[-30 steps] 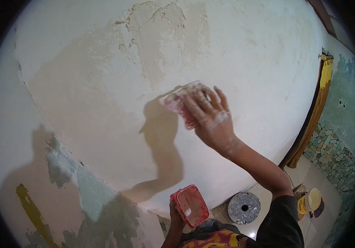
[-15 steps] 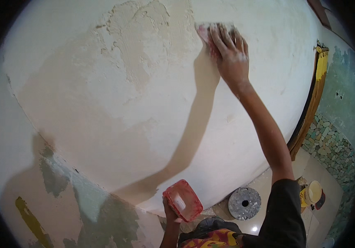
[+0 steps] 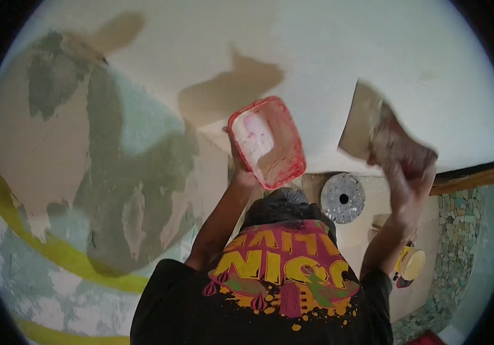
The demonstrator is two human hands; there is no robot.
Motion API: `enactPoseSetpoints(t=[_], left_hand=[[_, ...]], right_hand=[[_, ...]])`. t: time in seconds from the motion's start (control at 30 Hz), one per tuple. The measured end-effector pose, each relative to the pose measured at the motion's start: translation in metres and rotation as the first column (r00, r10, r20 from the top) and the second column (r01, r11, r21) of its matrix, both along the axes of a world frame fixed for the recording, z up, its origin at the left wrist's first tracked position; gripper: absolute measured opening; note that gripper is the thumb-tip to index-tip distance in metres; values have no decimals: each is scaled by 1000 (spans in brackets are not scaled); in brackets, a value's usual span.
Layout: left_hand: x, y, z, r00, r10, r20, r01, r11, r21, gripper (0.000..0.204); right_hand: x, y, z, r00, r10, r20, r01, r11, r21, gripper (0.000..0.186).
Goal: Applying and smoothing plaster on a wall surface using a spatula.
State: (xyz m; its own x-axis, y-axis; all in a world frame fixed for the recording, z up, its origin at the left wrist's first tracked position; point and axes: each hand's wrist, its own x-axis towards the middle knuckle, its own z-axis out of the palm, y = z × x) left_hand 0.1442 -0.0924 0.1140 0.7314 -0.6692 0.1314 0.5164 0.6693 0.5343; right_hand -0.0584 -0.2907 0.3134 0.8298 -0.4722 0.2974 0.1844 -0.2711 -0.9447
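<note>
My right hand (image 3: 403, 187), clamped on the scraper (image 3: 359, 123), drew back, pausing wall (image 3: 327, 46) strokes; leftward, my left hand (image 3: 240, 160) gripped the tub (image 3: 287, 141).

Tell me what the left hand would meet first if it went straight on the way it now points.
Most likely the pale wall beyond the red tub that the left hand holds; nothing else shows in between, though the gap's depth is unclear.
</note>
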Motion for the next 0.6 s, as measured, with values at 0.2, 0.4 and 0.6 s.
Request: enactPoseSetpoints(t=[0.2,0.4,0.6], left_hand=[[1,4,8,990,-4,-144,0,1000,-30,96],[-4,32,-46,993,-10,-120,3,998,-63,99],[-25,24,-12,977,210,29,-211,952,224,94]], right_hand=[[30,52,-43,971,172,-165,-155,982,111,35],[61,79,-71,977,188,-103,-210,939,-273,37],[86,84,-103,936,260,-239,-334,871,-361,32]])
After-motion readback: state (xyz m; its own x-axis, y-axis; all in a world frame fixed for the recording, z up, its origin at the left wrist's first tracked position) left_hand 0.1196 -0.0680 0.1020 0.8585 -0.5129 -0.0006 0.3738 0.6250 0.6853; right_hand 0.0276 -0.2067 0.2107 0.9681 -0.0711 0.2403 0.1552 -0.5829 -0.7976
